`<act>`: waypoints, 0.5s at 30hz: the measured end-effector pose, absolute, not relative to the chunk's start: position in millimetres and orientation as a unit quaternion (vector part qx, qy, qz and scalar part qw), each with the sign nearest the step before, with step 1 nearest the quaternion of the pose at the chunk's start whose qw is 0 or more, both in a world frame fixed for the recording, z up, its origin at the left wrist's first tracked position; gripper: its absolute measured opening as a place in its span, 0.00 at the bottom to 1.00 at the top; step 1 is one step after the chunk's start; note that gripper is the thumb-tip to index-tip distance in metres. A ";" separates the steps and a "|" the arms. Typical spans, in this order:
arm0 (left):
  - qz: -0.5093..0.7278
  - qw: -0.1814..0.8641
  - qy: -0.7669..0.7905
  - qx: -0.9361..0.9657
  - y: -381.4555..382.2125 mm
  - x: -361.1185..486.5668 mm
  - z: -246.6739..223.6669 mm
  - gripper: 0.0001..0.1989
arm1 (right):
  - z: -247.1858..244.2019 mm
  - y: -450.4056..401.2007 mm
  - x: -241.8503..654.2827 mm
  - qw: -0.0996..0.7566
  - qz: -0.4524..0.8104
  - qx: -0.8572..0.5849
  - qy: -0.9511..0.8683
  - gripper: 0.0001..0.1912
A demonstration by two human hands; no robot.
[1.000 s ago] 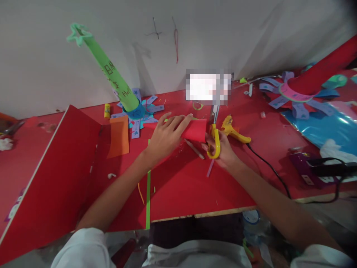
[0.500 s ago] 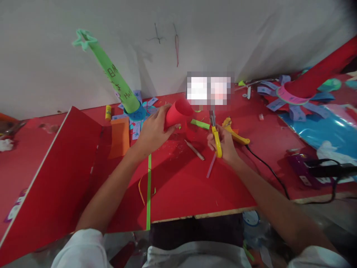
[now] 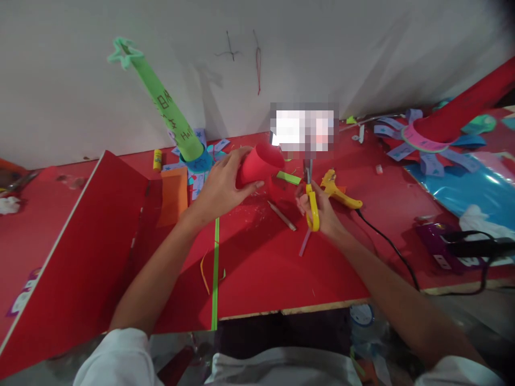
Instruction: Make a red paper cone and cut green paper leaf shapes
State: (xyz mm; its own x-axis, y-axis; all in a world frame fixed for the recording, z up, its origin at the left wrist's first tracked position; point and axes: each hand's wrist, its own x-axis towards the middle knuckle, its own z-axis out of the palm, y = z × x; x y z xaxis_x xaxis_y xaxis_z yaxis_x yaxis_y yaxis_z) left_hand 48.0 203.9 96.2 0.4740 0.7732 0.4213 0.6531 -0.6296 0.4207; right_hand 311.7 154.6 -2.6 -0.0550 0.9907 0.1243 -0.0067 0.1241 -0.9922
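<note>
My left hand (image 3: pixel 225 185) is wrapped round a red paper tube (image 3: pixel 259 165), tilted with its open end toward the right. In my right hand (image 3: pixel 319 206) is a pair of scissors with yellow handles (image 3: pixel 311 206); the metal blades point away from me, and their tips run into a blurred patch. A short gap lies between the scissors and the tube. Just right of my right hand rests a yellow hot glue gun (image 3: pixel 340 192) with a black cord. Below the tube a pen-like stick (image 3: pixel 282 215) lies on the red table (image 3: pixel 281 273).
A green paper tube (image 3: pixel 164 107) topped with a star stands at the back left, near a glue stick (image 3: pixel 157 160) and orange paper (image 3: pixel 174 195). A red board (image 3: pixel 80 262) leans up on the left. Blue sheeting (image 3: pixel 454 182) and a purple box (image 3: pixel 442 249) lie right.
The red tube and my left hand have shifted slightly to the right. The scissors have turned a little more upright in my right hand. My view has moved slightly.
</note>
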 end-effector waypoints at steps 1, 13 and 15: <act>0.302 0.105 0.414 0.853 203.3 48.8 97.4 0.36 | -2.0 153.5 311.1 0.513 0.475 -0.458 -0.549 0.31; 0.358 0.196 0.390 0.825 195.1 55.4 100.2 0.32 | -0.4 148.3 308.8 0.469 0.388 -0.497 -0.619 0.24; 0.372 0.210 0.377 0.822 194.7 55.0 99.9 0.33 | 1.7 147.4 309.0 0.462 0.383 -0.499 -0.625 0.23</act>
